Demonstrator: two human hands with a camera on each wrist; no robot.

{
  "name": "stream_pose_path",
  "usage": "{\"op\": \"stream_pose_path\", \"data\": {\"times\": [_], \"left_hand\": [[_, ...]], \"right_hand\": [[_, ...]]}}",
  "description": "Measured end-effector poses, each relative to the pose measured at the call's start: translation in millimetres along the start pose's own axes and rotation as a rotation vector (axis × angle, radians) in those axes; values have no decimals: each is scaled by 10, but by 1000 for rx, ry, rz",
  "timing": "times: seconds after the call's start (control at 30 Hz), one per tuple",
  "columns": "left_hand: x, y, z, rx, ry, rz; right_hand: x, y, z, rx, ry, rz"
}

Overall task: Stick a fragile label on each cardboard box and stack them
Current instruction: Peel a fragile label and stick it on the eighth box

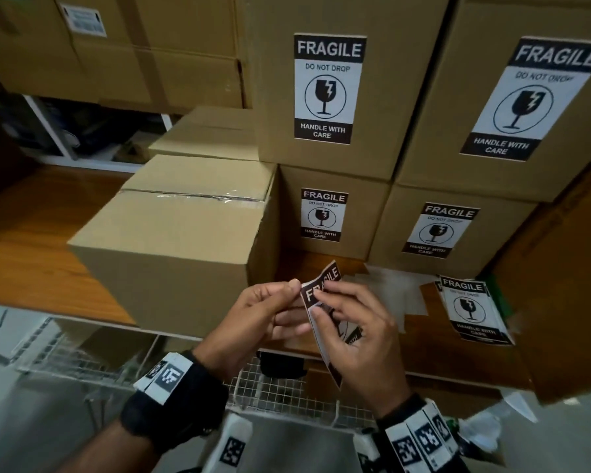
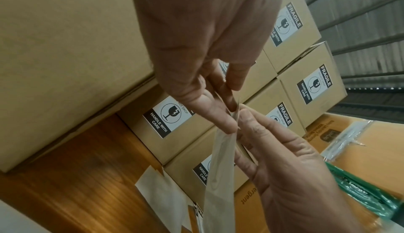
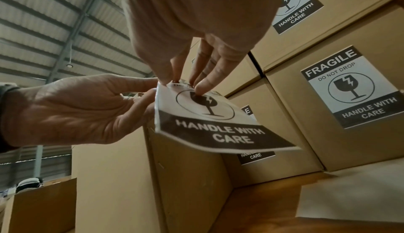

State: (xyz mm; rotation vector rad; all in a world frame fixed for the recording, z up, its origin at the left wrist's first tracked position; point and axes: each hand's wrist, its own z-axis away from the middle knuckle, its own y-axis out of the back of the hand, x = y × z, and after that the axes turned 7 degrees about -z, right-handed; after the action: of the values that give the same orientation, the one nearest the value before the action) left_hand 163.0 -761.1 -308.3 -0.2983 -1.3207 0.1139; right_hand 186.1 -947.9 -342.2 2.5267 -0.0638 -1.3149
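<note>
Both hands meet in front of me over the near edge of the wooden table [image 1: 31, 240]. My left hand [image 1: 253, 322] pinches the top corner of a fragile label [image 1: 316, 291] between thumb and forefinger, and my right hand [image 1: 359, 339] grips the same label from the other side, its fingertips [image 3: 202, 87] pressed on the printed face. At the top the label's black band curls away from a pale backing sheet [image 2: 218, 176], which hangs down between my palms. Just beyond my left hand sits an unlabelled cardboard box [image 1: 185, 247], taped shut along its top, resting on the table. Beyond my right hand I see four labelled boxes [image 1: 331, 213] stacked two high, each with its sticker facing me. A small pile of spare labels [image 1: 471, 310] lies on the table to the right of my right hand, with loose white backing papers [image 1: 394, 290] between that pile and my fingers.
</note>
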Motion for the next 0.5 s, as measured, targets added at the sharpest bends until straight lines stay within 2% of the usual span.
{"op": "stream_pose_path", "data": {"times": [0.17, 0.5], "left_hand": [[31, 159, 96, 27, -22, 37], [77, 284, 210, -15, 4, -20]], "right_hand": [[-135, -111, 10, 2, -27, -10], [-198, -188, 60, -37, -14, 67]]}}
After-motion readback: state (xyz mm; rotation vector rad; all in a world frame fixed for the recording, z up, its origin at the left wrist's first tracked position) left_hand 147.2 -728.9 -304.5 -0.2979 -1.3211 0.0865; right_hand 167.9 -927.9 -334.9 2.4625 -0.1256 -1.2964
